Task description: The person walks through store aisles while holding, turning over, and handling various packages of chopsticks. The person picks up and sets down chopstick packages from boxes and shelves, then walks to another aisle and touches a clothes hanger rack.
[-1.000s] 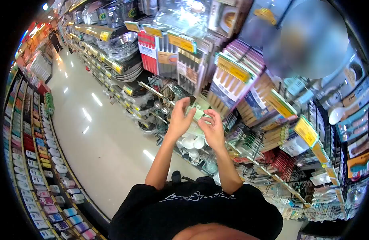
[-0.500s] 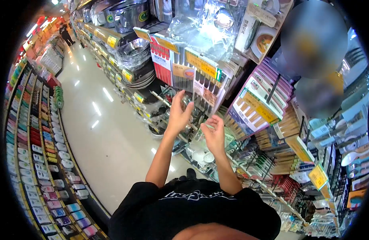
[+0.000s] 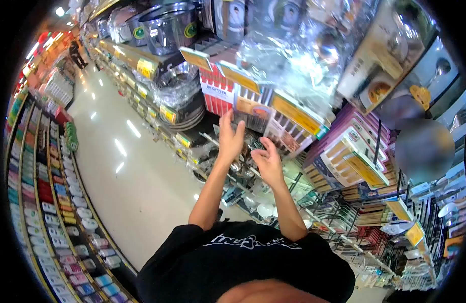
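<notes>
My left hand (image 3: 231, 140) is raised in front of the hanging packs, fingers up and thumb apart, holding nothing. Just above its fingertips hangs a pack of red chopsticks (image 3: 216, 96). To the right of that is a pack with a bowl picture (image 3: 253, 108), its lower part close behind my hands. My right hand (image 3: 269, 162) is held lower, thumb and fingers parted and slightly bent, with nothing in it. Nearest to it is a chopstick pack with dark sticks (image 3: 286, 134), above and right. Whether my fingertips touch any pack I cannot tell.
Yellow price tags (image 3: 301, 115) jut out above the packs. Steel pots (image 3: 170, 28) and wrapped bowls (image 3: 177, 83) fill shelves at the upper left. More chopstick packs (image 3: 344, 161) hang at right. Across the aisle floor (image 3: 127, 177) runs a goods shelf (image 3: 66, 202); a person (image 3: 77, 54) stands far off.
The view has shifted, so the shelf goods look larger and sit farther right. My hands stay raised near the packs, with the red chopsticks now closer to my left fingertips.
</notes>
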A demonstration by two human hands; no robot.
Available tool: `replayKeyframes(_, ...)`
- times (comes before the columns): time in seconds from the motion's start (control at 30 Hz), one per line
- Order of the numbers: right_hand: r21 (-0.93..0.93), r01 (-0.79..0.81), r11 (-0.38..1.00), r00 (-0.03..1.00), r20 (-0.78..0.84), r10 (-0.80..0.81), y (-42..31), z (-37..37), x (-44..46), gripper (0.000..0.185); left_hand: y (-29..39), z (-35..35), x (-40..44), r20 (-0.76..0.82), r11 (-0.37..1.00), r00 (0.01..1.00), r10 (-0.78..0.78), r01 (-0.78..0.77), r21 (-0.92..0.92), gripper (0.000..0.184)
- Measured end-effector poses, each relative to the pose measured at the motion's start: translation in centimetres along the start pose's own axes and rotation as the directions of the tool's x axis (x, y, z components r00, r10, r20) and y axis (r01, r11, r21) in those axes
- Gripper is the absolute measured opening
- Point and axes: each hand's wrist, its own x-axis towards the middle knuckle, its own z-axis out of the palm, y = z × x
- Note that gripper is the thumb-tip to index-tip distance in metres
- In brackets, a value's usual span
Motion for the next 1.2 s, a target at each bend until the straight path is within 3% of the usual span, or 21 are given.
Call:
replayKeyframes(0.13, -0.189, -0.099, 0.977, 0.991, -0.112, 0.079, -0.5, 1.9, 1.1, 0.091, -1.4, -0.9, 2.2, 0.170, 0.999, 0.985, 0.021, -0.016, -0.034, 0.052)
replayKeyframes(0.3, -0.199, -0.173, 0.964, 0.952, -0.283, 0.113, -1.0, 4.0, 2.1, 0.089, -1.6, -2.3, 3.0, 0.357, 0.982, 0.930, 0.083, -0.016, -0.186, 0.042)
replayKeyframes(0.37, -0.208, -0.140, 0.968, 0.937, -0.343, 0.062, -0.6, 4.3, 1.9, 0.090, -2.3, -2.5, 2.8, 0.323, 0.944, 0.942, 0.094, 0.019, -0.330, 0.037)
replayKeyframes(0.43, -0.167, -0.119, 0.979, 0.925, -0.377, 0.048, -1.4, 5.3, 1.6, 0.080, -2.2, -3.1, 2.5, 0.303, 0.869, 0.952, 0.037, 0.119, -0.480, 0.036)
replayKeyframes(0.57, -0.170, -0.169, 0.971, 0.864, -0.499, 0.063, 0.3, 6.1, 0.1, 0.061, -2.3, -4.8, 2.3, 0.416, 0.917, 0.908, 0.040, 0.131, -0.376, 0.034)
replayKeyframes(0.7, -0.066, -0.120, 0.991, 0.864, -0.498, 0.072, -0.7, 7.5, -2.1, 0.041, -1.0, -6.1, 1.2, 0.149, 0.927, 0.970, 0.194, -0.131, -0.350, 0.030)
replayKeyframes(0.77, 0.055, -0.108, 0.993, 0.857, -0.500, 0.121, -1.5, 8.0, -3.5, 0.034, -1.2, -6.6, -0.3, 0.199, 0.886, 0.976, 0.084, 0.018, -0.464, 0.025)
replayKeyframes(0.83, 0.011, -0.095, 0.995, 0.873, -0.480, 0.088, -3.0, 8.5, -4.7, 0.031, -0.4, -7.8, -1.7, 0.298, 0.796, 0.953, -0.048, 0.217, -0.566, 0.021)
replayKeyframes(0.97, -0.067, -0.097, 0.993, 0.890, -0.453, 0.056, -4.3, 9.5, -7.8, 0.026, -0.5, -8.5, -4.5, 0.206, 0.647, 0.978, -0.019, 0.169, -0.744, 0.024)
replayKeyframes(1.2, -0.227, -0.136, 0.964, 0.913, -0.406, 0.033, -5.3, 7.6, -17.0, 0.021, 3.1, -9.8, -12.4, 0.210, 0.672, 0.978, -0.003, 0.158, -0.724, 0.023)
